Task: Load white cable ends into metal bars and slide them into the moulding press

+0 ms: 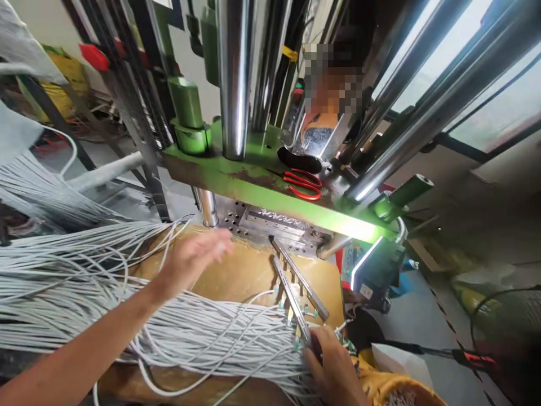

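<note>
My left hand hovers over the tan board, its fingers stretched out, slightly smeared by motion, with nothing seen in them. At the lower right, my right hand is closed around the near end of a slim metal bar. Small green-tipped cable ends line this bar. A second metal bar lies beside it at a slight angle, the far ends close together. Under my left forearm spreads a thick bundle of white cables, reaching to the bar in my right hand.
Ahead stands a press with a green plate and shiny steel columns. Red-handled scissors lie on the plate. Beneath it sits a metal mold. A lit lamp is at right; an orange bag lies below. Another person is behind the press.
</note>
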Demonstrator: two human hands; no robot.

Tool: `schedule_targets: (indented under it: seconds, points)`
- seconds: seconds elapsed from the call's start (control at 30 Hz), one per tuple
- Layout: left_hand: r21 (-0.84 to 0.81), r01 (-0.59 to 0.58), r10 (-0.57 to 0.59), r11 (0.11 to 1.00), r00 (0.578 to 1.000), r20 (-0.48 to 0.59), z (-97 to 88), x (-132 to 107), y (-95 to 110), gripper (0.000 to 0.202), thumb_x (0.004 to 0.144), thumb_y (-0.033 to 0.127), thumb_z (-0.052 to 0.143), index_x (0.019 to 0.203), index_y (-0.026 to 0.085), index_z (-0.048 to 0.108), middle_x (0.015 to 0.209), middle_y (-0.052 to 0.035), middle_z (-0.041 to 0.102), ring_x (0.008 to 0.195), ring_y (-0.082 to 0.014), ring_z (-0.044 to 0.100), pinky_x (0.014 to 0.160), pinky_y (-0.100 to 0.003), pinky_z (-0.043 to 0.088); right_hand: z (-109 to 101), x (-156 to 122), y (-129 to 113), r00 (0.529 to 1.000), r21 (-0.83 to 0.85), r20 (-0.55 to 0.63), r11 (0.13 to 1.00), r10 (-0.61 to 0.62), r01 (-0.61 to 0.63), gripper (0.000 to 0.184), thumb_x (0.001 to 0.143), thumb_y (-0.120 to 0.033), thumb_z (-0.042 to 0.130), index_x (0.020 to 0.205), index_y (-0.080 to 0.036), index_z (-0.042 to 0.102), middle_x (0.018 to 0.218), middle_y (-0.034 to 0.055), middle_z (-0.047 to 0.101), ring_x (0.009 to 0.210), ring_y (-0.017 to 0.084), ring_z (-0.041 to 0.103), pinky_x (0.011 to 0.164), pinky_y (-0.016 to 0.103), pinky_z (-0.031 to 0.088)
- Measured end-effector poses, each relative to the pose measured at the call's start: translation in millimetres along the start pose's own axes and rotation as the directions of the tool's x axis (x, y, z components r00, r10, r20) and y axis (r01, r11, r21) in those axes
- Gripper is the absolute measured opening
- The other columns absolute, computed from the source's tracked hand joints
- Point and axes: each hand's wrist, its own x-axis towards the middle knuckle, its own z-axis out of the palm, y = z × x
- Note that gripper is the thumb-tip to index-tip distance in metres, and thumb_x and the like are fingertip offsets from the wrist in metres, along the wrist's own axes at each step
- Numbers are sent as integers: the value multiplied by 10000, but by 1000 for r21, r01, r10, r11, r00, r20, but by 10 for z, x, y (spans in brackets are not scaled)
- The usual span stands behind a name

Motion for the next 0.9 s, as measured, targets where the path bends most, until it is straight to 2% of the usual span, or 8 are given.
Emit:
schedule_targets:
  seconds: [0.07, 0.1, 0.2, 0.27, 0.47, 0.63, 0.77, 0.9]
  points:
    - [179, -28, -26, 983, 955, 296, 388, -218, -34, 478, 816, 462, 617, 1227, 220, 609, 1199, -79, 651, 945, -259, 647, 845, -385, 526, -94, 11, -88, 998, 156, 64, 988, 5, -15, 364, 808, -244, 464, 1138, -209, 613, 1009, 78, 674, 952, 229, 621, 853, 336, 476]
    - [247, -72, -24, 966, 931, 365, 551, -273, -40, 523, 816, 448, 616, 1285, 222, 577, 1291, -93, 601, 1018, -281, 632, 907, -402, 507, -131, 23, -114, 997, 245, 83, 969, 2, -22, 439, 790, -228, 471, 1215, -195, 577, 1036, 78, 678, 962, 218, 621, 876, 330, 472]
    - [331, -174, 13, 927, 900, 436, 860, -254, -73, 754, 789, 419, 646, 1452, 183, 374, 1520, -113, 343, 1339, -329, 394, 1118, -441, 334, -195, 72, -153, 995, 466, 93, 883, 23, -64, 665, 703, -219, 560, 1360, -158, 480, 1110, 90, 672, 907, 205, 630, 826, 306, 502]
    - [305, -165, 10, 938, 892, 451, 934, -168, -126, 896, 747, 410, 691, 1494, 163, 262, 1570, -117, 212, 1419, -319, 247, 1147, -446, 294, -220, 121, -174, 996, 557, 62, 825, 68, -91, 713, 650, -254, 637, 1345, -157, 511, 1108, 95, 673, 834, 207, 626, 725, 298, 520]
    - [113, -110, 65, 988, 937, 344, 813, 3, -271, 815, 716, 399, 727, 1432, 185, 400, 1570, -136, 206, 1396, -321, 306, 1079, -423, 418, -345, 401, -300, 991, 679, 121, 725, 51, -120, 681, 585, -245, 723, 1249, -144, 608, 790, 18, 668, 647, 160, 546, 599, 275, 477]
    - [306, -267, 206, 914, 954, 217, 557, 128, -257, 715, 690, 437, 763, 1337, 235, 536, 1538, -104, 300, 1352, -341, 380, 1123, -451, 358, -447, 804, -358, 987, 621, 84, 782, -134, 53, 528, 659, -297, 748, 1172, -207, 662, 786, 11, 690, 682, 194, 601, 629, 301, 508]
    - [391, -317, 324, 864, 945, 49, 458, 464, -191, 602, 713, 412, 734, 1261, 199, 605, 1427, -121, 450, 1291, -317, 460, 1117, -438, 363, -568, 1276, -430, 959, 387, -144, 878, -244, 282, 462, 684, -335, 759, 1123, -208, 688, 1017, 60, 728, 896, 250, 666, 824, 367, 527]
    - [369, -183, 229, 911, 970, -84, 507, 983, -101, 504, 689, 425, 736, 1101, 141, 681, 1179, -145, 634, 1194, -346, 528, 1056, -451, 408, -671, 1849, -511, 871, 198, -362, 886, -332, 419, 420, 792, -400, 671, 1153, -186, 671, 1144, 102, 694, 1102, 268, 606, 993, 408, 443]
